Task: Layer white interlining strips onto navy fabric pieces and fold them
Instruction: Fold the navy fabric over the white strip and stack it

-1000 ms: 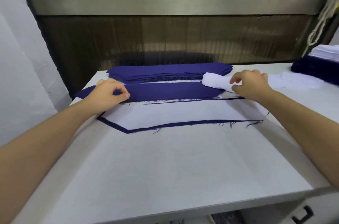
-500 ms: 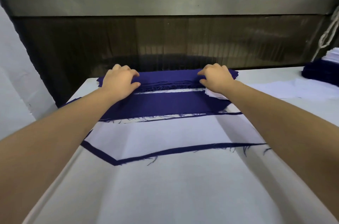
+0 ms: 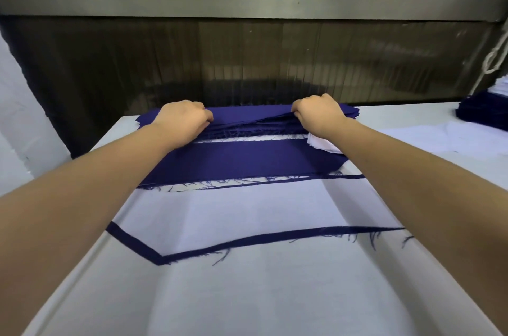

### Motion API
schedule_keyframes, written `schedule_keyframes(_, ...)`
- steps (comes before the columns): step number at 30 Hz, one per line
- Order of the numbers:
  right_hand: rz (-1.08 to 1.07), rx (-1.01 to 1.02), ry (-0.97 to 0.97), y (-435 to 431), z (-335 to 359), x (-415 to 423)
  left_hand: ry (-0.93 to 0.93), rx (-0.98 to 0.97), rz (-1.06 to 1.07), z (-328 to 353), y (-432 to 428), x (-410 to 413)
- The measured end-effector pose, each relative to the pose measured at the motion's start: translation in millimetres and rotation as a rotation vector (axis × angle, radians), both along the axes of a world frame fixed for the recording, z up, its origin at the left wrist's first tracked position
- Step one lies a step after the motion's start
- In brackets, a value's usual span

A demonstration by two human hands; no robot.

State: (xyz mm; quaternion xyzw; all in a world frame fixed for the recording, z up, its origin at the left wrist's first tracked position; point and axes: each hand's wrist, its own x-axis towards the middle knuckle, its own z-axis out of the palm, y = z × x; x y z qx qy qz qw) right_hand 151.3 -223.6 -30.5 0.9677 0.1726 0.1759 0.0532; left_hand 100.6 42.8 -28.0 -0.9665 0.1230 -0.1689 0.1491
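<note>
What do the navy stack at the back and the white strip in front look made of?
Navy stack: apparently woven cloth, matte; loose threads fray from its cut edges. White strip: probably thin interlining, smooth and matte, lying flat with clean edges; the fibre cannot be told.

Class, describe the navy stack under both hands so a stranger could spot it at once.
Start at the white table and look to its far edge. The navy stack lies there, gripped by the left hand and right hand. Unlike the single flat navy piece nearer, it is many layers thick.
</note>
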Motion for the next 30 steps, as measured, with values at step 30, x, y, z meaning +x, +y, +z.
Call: schedule_keyframes(30,0.158,0.123,-0.119,28,-9,9,-0.173,-0.241,-0.086,10,8,0)
